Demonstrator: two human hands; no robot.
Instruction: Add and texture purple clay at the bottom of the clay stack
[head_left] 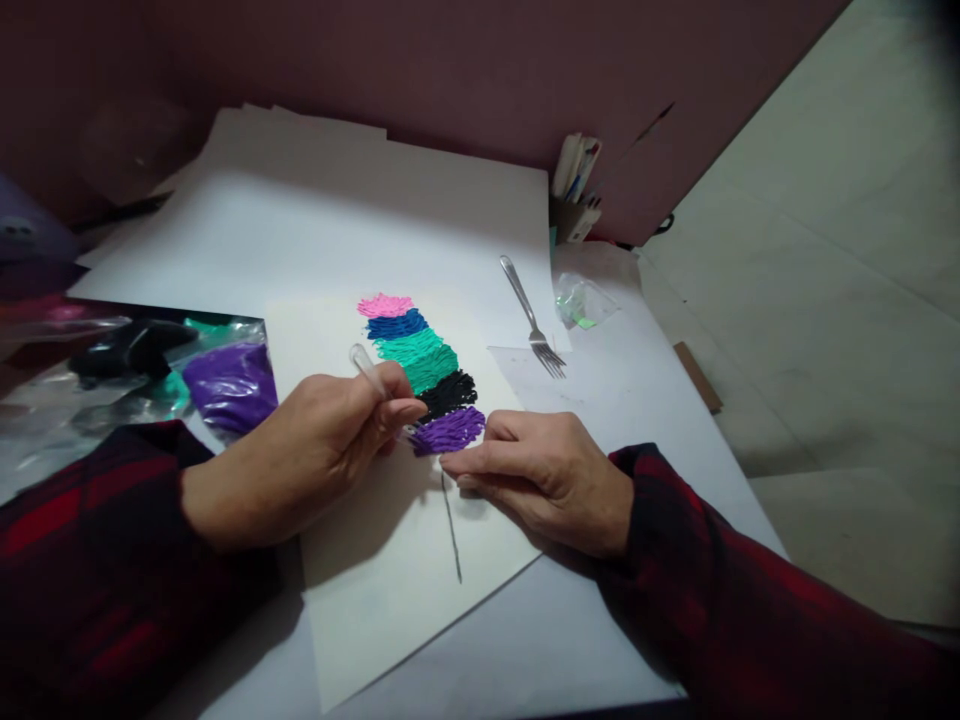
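Observation:
A feather-like shape of textured clay in pink, blue, teal, black and purple bands lies on a cream paper sheet (375, 620), with a thin dark drawn line (451, 530) below it. My left hand (322, 440) is closed round a slim translucent plastic tool (366, 368), its lower tip at the left edge of the purple clay band (450, 430). Just below and right of that band, my right hand (547, 475) has thumb and forefinger pressed together near the top of the line. Whatever may be between those fingertips is hidden.
A metal fork (531, 320) lies to the right of the clay, beside a small clear bag (581, 302). Large white sheets (300, 200) cover the back. Bagged purple clay (232, 385) and other packets sit at the left. A pen holder (576, 185) stands at the back right.

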